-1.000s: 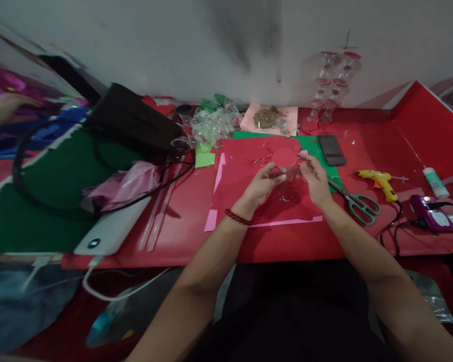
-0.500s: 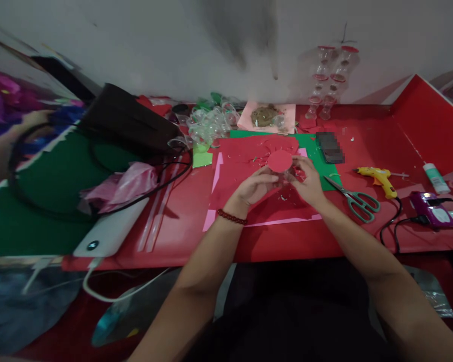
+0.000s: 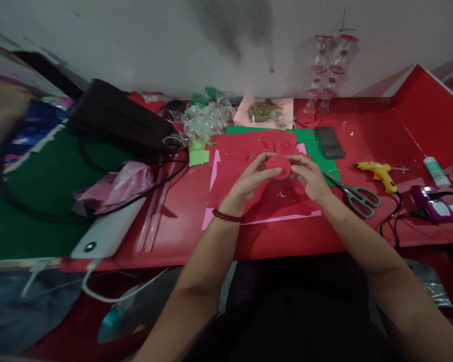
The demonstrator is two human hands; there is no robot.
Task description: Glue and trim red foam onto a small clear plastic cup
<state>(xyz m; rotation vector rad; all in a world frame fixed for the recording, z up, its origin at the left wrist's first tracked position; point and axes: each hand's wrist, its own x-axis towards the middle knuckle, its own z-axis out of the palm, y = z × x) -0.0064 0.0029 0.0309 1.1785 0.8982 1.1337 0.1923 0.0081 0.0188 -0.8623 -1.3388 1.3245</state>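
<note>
Left hand [image 3: 249, 182] shifted, thumb [image 3: 268, 175] now over red disc [image 3: 278, 162], clear cup hidden

You have passage over the table [image 3: 287, 241] in front of the paper [image 3: 224, 183], but scissors [image 3: 350, 192] and glue gun [image 3: 382, 176] obstruct your right hand [image 3: 312, 182] on its outer side, cups [image 3: 207, 121] and clay [image 3: 262, 111] the far side, pink plastic [image 3: 123, 186] the left.

Disc [image 3: 279, 165] over sheets [image 3: 224, 188], scissors [image 3: 350, 191] right, glue gun [image 3: 377, 172] farther right, probably phone [image 3: 329, 143] behind scissors
</note>
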